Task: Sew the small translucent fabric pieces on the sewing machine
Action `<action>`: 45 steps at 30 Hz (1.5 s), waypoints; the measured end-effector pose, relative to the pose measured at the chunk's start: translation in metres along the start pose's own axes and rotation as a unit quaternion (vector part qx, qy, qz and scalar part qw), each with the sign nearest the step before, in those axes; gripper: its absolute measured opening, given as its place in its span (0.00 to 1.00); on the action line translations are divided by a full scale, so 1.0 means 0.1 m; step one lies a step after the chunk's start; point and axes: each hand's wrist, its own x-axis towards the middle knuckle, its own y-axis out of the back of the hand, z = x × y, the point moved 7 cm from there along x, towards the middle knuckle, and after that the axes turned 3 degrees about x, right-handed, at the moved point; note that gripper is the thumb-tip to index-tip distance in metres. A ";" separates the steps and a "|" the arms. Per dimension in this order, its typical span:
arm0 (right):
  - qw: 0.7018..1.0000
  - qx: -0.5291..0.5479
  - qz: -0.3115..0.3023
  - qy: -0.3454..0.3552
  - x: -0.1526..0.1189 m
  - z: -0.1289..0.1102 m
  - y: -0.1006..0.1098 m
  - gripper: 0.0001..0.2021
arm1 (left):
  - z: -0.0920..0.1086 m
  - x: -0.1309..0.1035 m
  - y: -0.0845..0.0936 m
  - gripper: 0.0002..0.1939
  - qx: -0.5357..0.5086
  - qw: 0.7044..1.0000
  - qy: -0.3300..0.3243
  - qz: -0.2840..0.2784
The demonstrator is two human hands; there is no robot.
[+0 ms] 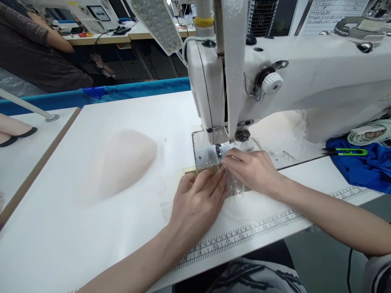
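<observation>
A white sewing machine (210,89) stands over the table, its needle and presser foot (218,150) above a metal needle plate (205,156). My right hand (252,169) is just right of the foot, thumb and fingers pinched together. My left hand (198,195) is in front of the plate, its fingers bent and close together, their tips almost meeting my right fingertips. Beneath and between the hands lies a clear, shiny plastic-like piece (235,185). Whatever the fingertips grip is too small or hidden to make out.
A pale beige, rounded piece (131,162) lies left on the white table (116,240). Sheer pale material (281,126) sits under the machine arm. At right, green thread snips (351,151) rest on blue cloth (360,167). A printed ruler (238,238) follows the front edge. Another person (33,49) stands beyond.
</observation>
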 end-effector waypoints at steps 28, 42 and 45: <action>0.997 -0.070 -0.003 0.035 -0.05 -0.01 -0.08 0.16 | -0.14 0.14 -0.12 0.15 0.025 0.998 0.047 -0.030; 0.997 -0.068 -0.011 0.030 -0.06 0.00 -0.09 0.16 | -0.14 0.13 -0.11 0.15 -0.008 0.998 0.058 -0.035; 0.997 -0.065 -0.012 0.033 -0.06 0.00 -0.09 0.17 | -0.13 0.14 -0.11 0.15 -0.001 0.998 0.054 -0.035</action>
